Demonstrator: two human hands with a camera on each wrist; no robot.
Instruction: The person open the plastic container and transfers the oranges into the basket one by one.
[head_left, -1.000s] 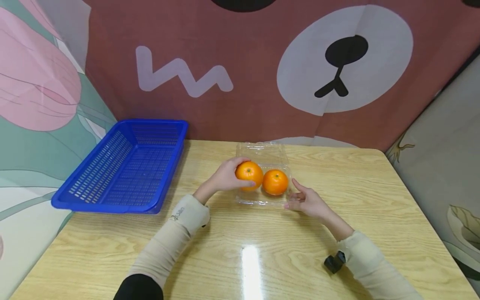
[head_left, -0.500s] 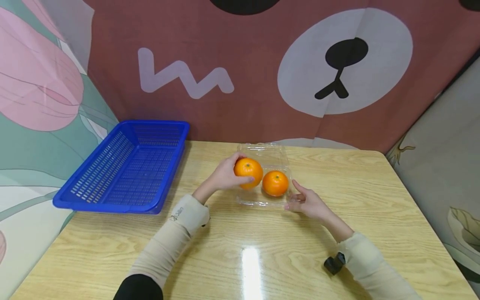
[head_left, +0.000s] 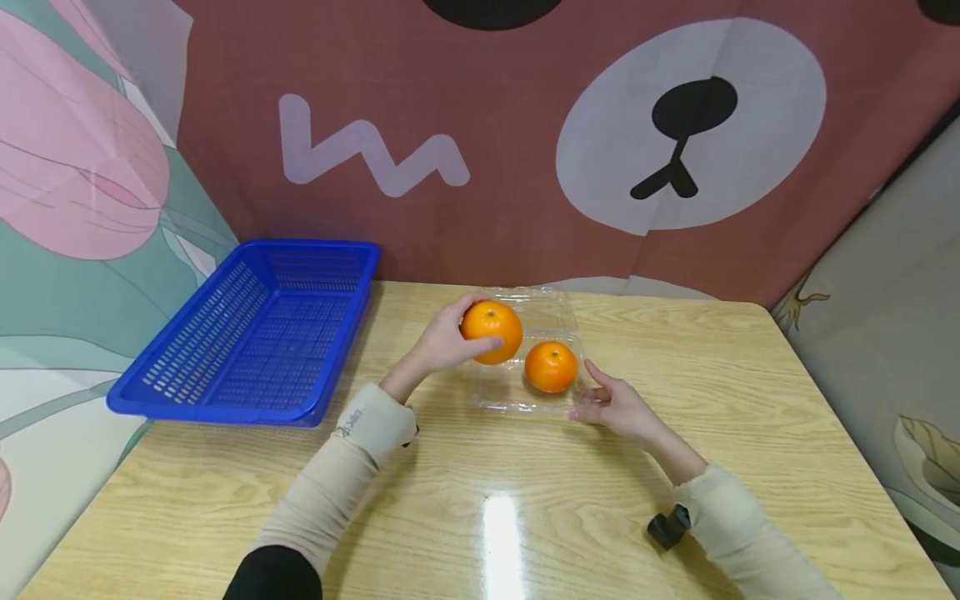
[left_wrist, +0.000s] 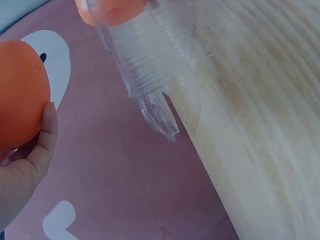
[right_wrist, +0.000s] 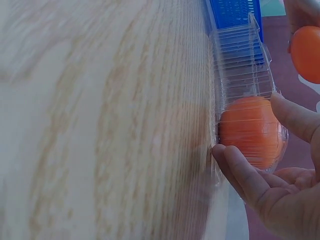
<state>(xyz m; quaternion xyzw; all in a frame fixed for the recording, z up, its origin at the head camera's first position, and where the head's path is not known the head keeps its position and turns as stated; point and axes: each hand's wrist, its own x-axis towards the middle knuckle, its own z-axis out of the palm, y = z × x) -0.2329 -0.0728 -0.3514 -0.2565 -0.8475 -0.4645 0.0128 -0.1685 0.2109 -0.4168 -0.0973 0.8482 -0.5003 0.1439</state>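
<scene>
My left hand (head_left: 447, 336) grips an orange (head_left: 491, 330) from its left side, fingers and thumb curled round it. In the right wrist view this orange (right_wrist: 307, 54) hangs above the clear plastic clamshell container (right_wrist: 240, 62). The container (head_left: 497, 392) lies on the table with its lid folded back toward the wall. A second orange (head_left: 551, 367) sits in its right half. At the container's right end, my right hand (head_left: 618, 404) holds the side, with the thumb at the upper rim and fingertips low near the table.
A blue plastic basket (head_left: 281, 329) with slotted sides stands at the left of the wooden table (head_left: 570, 500). Behind the table's back edge is a wall covering (head_left: 510, 208) with a printed bear face.
My left hand has lifted the orange up and slightly left, out of the container. The right hand has stayed at the container's side, and the second orange has not moved.
</scene>
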